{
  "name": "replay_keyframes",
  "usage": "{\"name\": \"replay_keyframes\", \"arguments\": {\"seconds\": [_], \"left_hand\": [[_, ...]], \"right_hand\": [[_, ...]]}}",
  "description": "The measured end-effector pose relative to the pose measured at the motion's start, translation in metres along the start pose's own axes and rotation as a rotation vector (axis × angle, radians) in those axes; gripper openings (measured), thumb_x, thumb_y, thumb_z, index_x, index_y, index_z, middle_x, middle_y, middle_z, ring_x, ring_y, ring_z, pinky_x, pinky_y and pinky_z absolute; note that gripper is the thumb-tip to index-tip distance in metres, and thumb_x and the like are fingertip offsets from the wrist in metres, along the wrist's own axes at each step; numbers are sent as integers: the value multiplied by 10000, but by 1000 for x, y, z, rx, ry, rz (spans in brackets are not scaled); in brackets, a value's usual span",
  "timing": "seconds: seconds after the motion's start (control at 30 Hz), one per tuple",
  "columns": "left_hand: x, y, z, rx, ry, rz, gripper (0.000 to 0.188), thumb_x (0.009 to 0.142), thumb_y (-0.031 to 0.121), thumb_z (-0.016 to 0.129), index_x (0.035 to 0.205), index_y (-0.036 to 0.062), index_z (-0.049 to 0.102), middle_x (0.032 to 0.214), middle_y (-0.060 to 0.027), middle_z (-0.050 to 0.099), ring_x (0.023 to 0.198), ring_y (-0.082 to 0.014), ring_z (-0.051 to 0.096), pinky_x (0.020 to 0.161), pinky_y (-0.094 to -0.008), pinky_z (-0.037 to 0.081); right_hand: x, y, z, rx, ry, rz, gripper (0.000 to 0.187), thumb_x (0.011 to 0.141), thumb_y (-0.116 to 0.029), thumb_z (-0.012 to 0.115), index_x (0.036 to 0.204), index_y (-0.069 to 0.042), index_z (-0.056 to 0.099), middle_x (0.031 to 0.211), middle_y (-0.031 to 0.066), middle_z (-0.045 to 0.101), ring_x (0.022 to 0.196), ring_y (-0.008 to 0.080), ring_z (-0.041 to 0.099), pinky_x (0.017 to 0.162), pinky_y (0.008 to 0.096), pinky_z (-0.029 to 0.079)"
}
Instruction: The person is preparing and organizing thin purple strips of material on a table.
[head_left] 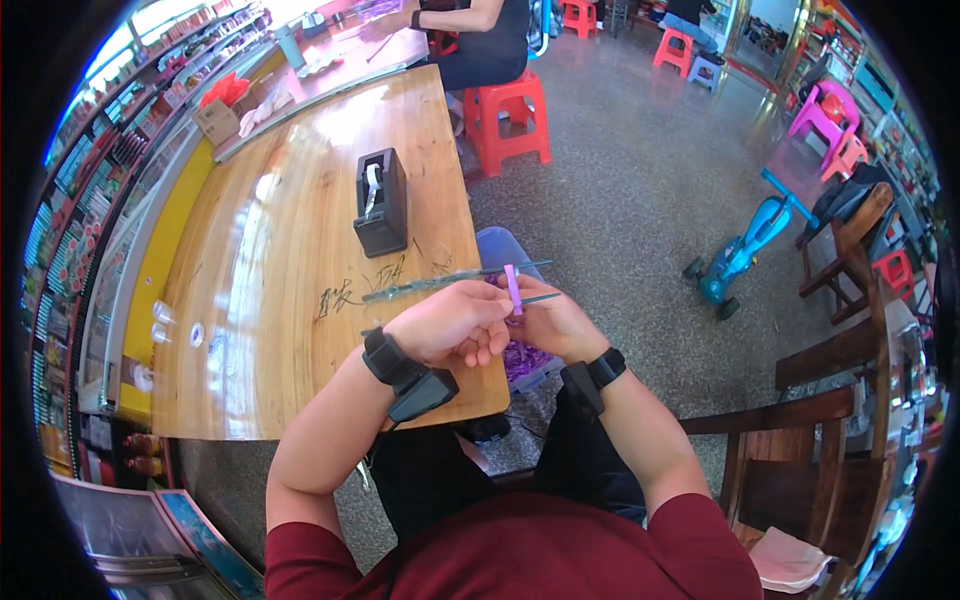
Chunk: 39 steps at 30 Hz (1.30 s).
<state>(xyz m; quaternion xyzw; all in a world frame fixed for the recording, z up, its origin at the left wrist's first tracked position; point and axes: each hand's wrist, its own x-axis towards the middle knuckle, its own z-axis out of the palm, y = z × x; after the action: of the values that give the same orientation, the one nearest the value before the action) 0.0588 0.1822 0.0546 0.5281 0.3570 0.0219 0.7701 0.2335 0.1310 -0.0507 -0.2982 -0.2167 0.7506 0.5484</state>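
Note:
Above the table's right edge, my two hands meet with fingers closed. My left hand [452, 322] pinches a thin dark green stick [542, 298], whose tip sticks out to the right. A short purple strip [513, 288] stands across this stick, and my right hand [560, 326] holds it between its fingertips. The exact contact between fingertips is partly hidden. Just beyond my left hand, a bundle of thin green sticks [400, 290] in clear wrapping lies on the wooden table [290, 330]. Below my hands is a translucent bin [497, 246] with many purple pieces [524, 360].
A black tape dispenser [382, 215] stands on the table. At the far end are a cardboard box [217, 120] and a seated person [485, 40] on a red stool [508, 120]. A blue ride-on toy [742, 250] and wooden chair [800, 450] stand to the right.

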Motion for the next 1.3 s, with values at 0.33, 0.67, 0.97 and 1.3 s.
{"name": "replay_keyframes", "arguments": {"seconds": [0.33,0.67,0.97,1.3], "left_hand": [[0,0,0,13,-13,12,195,986,203,493,1042,23,543,664,-60,603,480,-120,561,422,-226,429],[-3,4,1,98,0,25,197,978,210,494,967,24,555,697,-64,610,518,-122,570,462,-230,448],[-1,-1,0,82,-28,37,200,979,225,505,942,33,545,697,-71,613,521,-129,576,471,-236,458],[0,0,-1,108,-14,50,213,974,193,471,981,-2,557,691,-94,611,503,-140,571,447,-246,461]], "right_hand": [[-7,-20,12,96,-147,1,405,907,-367,514,1063,-8,618,1058,113,630,1042,266,577,960,446,428],[-38,-56,27,-871,338,-354,394,919,-408,621,886,-18,671,830,6,619,829,98,551,760,232,424],[-21,-58,60,-1403,443,-405,302,830,-302,700,800,-1,701,660,46,645,618,101,577,597,279,464],[-22,-51,62,-1342,493,-418,238,808,-231,707,809,8,704,678,48,664,631,91,592,587,269,462]]}}
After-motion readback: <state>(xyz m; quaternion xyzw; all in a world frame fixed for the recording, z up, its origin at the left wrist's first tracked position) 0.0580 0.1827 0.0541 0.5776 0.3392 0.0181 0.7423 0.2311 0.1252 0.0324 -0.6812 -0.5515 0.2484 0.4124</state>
